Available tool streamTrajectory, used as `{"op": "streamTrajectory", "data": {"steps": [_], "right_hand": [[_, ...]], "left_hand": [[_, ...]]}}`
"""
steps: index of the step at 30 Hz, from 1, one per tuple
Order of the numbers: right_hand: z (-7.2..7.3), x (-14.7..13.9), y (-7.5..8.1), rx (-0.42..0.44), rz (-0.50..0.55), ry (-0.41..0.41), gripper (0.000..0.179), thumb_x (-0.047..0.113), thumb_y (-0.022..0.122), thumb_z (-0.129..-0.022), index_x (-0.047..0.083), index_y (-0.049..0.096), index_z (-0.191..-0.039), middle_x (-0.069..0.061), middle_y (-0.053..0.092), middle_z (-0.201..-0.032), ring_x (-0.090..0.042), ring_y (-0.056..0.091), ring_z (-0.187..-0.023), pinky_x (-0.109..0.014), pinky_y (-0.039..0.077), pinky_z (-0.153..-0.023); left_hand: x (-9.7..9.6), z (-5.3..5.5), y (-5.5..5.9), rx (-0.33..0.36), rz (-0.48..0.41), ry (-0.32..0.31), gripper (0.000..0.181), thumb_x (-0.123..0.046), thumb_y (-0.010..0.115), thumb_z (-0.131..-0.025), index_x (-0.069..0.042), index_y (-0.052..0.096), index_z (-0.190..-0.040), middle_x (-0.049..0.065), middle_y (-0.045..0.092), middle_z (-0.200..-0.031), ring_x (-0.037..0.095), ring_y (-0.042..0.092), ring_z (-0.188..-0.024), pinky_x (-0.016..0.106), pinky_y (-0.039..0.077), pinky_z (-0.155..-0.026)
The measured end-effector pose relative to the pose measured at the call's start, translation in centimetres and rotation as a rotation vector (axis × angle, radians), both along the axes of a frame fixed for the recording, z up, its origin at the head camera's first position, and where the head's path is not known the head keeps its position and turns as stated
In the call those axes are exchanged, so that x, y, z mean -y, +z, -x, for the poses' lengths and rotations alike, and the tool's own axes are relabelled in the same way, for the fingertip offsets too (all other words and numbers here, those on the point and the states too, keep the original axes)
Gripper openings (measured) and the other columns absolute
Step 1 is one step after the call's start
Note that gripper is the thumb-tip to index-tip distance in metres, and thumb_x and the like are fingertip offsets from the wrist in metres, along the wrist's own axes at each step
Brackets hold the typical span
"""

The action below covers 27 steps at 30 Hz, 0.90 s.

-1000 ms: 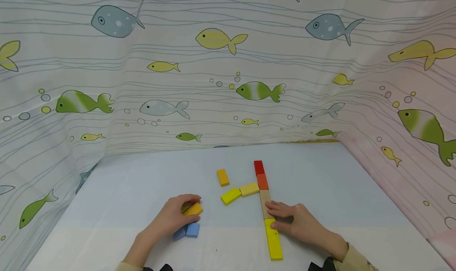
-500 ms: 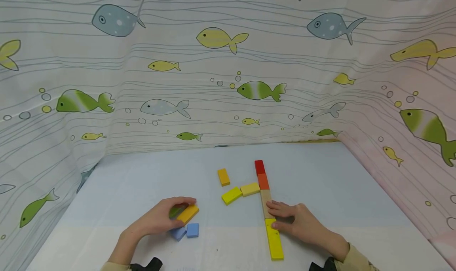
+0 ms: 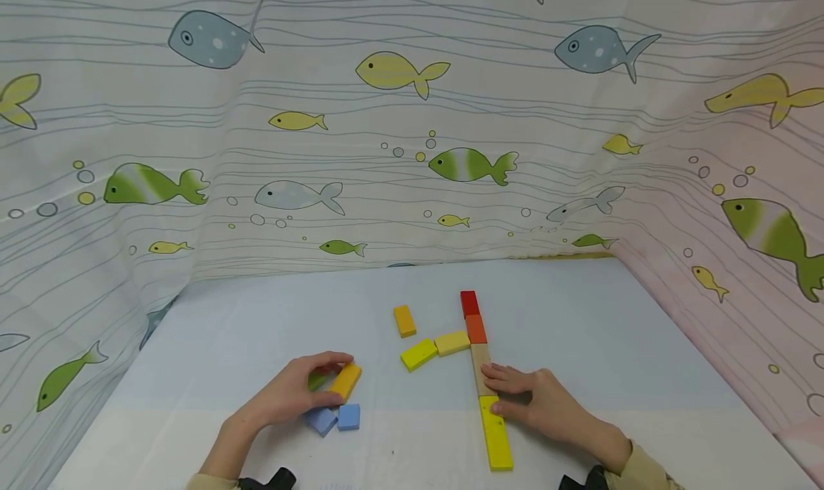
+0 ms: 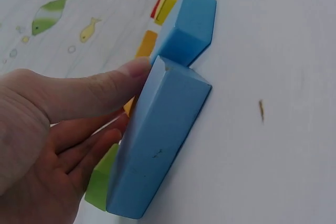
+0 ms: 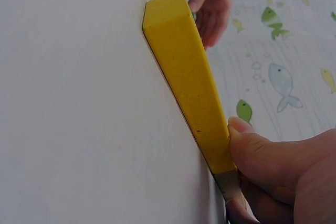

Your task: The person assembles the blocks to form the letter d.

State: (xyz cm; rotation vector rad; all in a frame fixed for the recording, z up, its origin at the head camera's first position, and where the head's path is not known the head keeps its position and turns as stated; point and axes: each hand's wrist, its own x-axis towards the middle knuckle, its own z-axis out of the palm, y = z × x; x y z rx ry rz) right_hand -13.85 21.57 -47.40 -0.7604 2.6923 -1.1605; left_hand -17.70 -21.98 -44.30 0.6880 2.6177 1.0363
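My left hand (image 3: 290,393) pinches an orange-yellow block (image 3: 346,381) between thumb and fingertips, low over the white table. Under its palm sits a green block (image 3: 317,380), partly hidden. Nearer to me lie two blue blocks, a longer one (image 4: 163,140) and a short one (image 3: 349,417), close beside the thumb. My right hand (image 3: 541,404) rests at a straight row of blocks: its fingertips touch the plain wooden block (image 3: 479,358) and its thumb touches the long yellow block (image 3: 496,443). An orange-red block (image 3: 475,329) and a red block (image 3: 470,303) continue that row at the far end.
A pale yellow block (image 3: 453,343) and a bright yellow block (image 3: 418,355) branch off leftward from the row. Behind them lies a separate orange block (image 3: 404,321). A fish-patterned cloth (image 3: 386,211) walls the table's (image 3: 257,311) back and sides.
My left hand has shifted a little left, and the orange-yellow block in it has turned to point more away from me. My right hand and the row have stayed put.
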Motion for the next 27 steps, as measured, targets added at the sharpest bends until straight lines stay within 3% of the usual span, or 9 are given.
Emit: {"op": "streamTrajectory", "data": {"steps": [7, 12, 18, 27], "right_hand": [[0.0, 0.0, -0.1, 0.002, 0.002, -0.004, 0.054, 0.048, 0.071, -0.088, 0.014, 0.067, -0.130, 0.008, 0.059, -0.139, -0.025, 0.052, -0.134, -0.049, 0.044, -0.105], [0.0, 0.0, -0.2, -0.013, -0.015, -0.013, 0.054, 0.048, 0.072, -0.088, 0.015, 0.067, -0.130, 0.010, 0.059, -0.139, -0.024, 0.052, -0.135, -0.048, 0.045, -0.106], [0.0, 0.0, -0.4, -0.013, -0.026, -0.015, 0.055, 0.050, 0.071, -0.088, 0.016, 0.067, -0.130, 0.011, 0.059, -0.139, -0.023, 0.051, -0.136, -0.045, 0.046, -0.107], [0.0, 0.0, -0.2, -0.020, -0.020, -0.018, 0.054, 0.048, 0.072, -0.087, 0.016, 0.067, -0.130, 0.010, 0.060, -0.139, -0.024, 0.052, -0.135, -0.047, 0.045, -0.106]], "left_hand": [[0.0, 0.1, -0.4, 0.017, -0.029, 0.030, 0.062, -0.036, 0.083, -0.081, -0.015, 0.060, -0.135, -0.002, 0.065, -0.132, 0.024, 0.060, -0.120, 0.049, 0.046, -0.106], [-0.2, 0.2, -0.6, -0.002, -0.026, 0.046, 0.064, -0.036, 0.084, -0.080, -0.013, 0.060, -0.135, -0.001, 0.065, -0.130, 0.023, 0.061, -0.115, 0.041, 0.050, -0.103], [-0.8, 0.0, -0.6, 0.010, -0.015, 0.118, 0.065, -0.037, 0.086, -0.077, -0.016, 0.062, -0.133, -0.004, 0.067, -0.126, 0.018, 0.061, -0.111, 0.033, 0.052, -0.100], [-2.1, -0.4, -0.5, 0.026, -0.056, 0.129, 0.064, -0.041, 0.084, -0.078, -0.017, 0.062, -0.133, -0.006, 0.066, -0.127, 0.018, 0.061, -0.116, 0.042, 0.052, -0.101]]}}
